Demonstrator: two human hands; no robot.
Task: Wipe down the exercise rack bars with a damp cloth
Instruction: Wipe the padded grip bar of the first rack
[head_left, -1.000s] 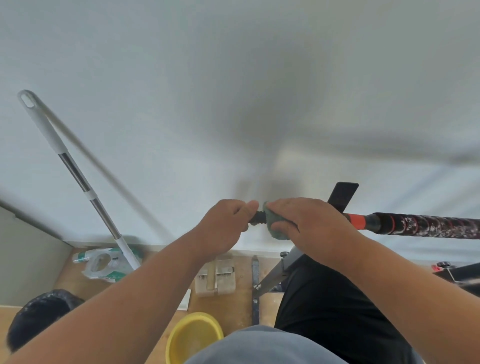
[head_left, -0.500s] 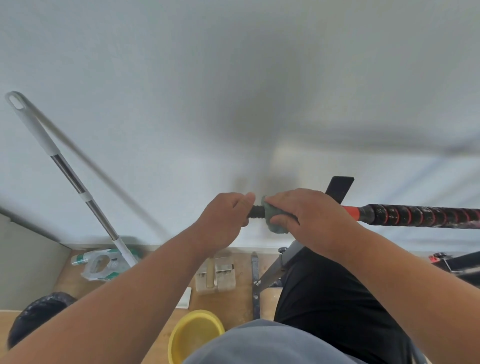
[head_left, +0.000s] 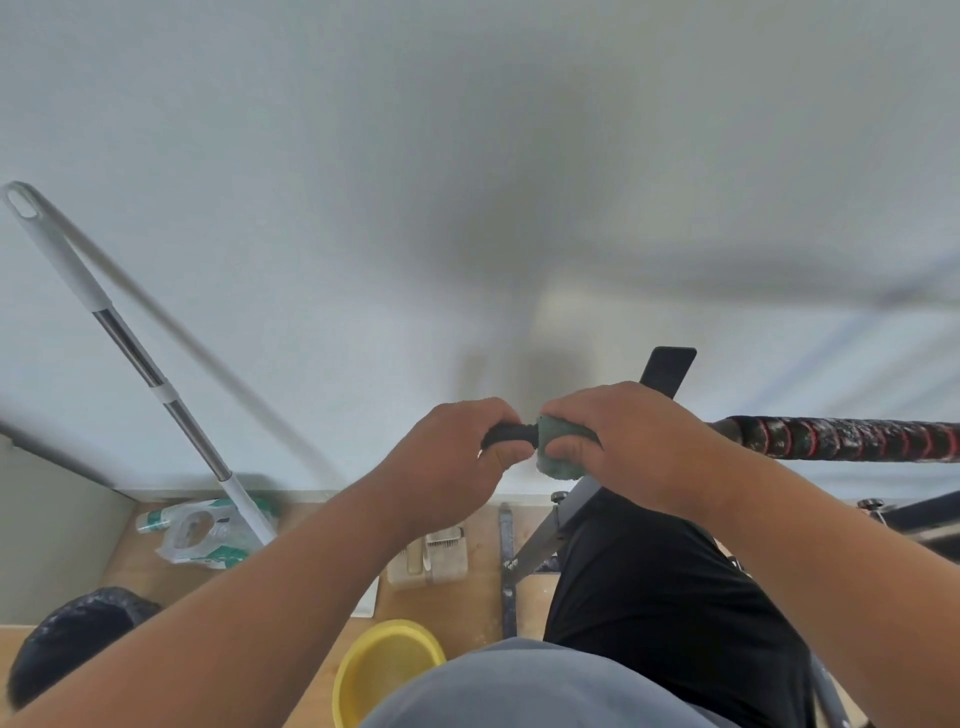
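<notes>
A horizontal rack bar wrapped in black-and-red grip tape runs in from the right edge at mid height. My right hand grips a green cloth wrapped round the bar near its left end. My left hand grips the bar's black end piece, just left of the cloth, thumb almost touching the right hand. The bar under both hands is hidden. A slanted grey rack strut drops away below the cloth.
A mop handle leans on the white wall at left, over a plastic package on the wooden floor. A yellow basin sits at bottom centre and a black bin bag at bottom left. A black pad sticks up behind my right hand.
My right hand has slid the cloth left along the bar, hiding the orange band. More of the black end piece shows at my left hand. The taped bar looks turned.
</notes>
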